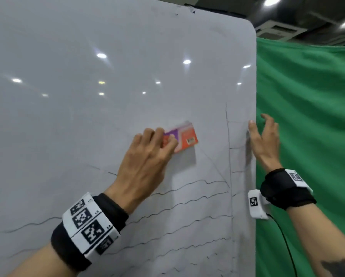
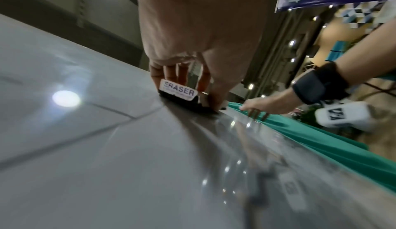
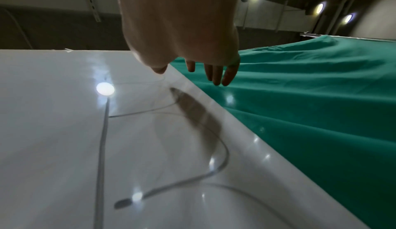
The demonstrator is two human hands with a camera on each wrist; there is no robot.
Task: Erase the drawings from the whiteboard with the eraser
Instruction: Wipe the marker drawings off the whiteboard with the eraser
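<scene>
Right hand (image 3: pixel 182 29) fingers relaxed over whiteboard (image 3: pixel 64 139) edge, green cloth (image 3: pixel 310 105) beside

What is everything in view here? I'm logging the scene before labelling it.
whiteboard: one, white and glossy, upright, fills the left and centre.
drawings: several thin dark wavy and straight lines, on the board's lower and right parts.
eraser: one, orange and purple top, flat against the board near its middle.
green cloth: one, hanging behind the board's right edge.
ceiling lights: a few, top right.
left hand: grips the eraser.
right hand: fingers spread, at the board's right edge.
</scene>
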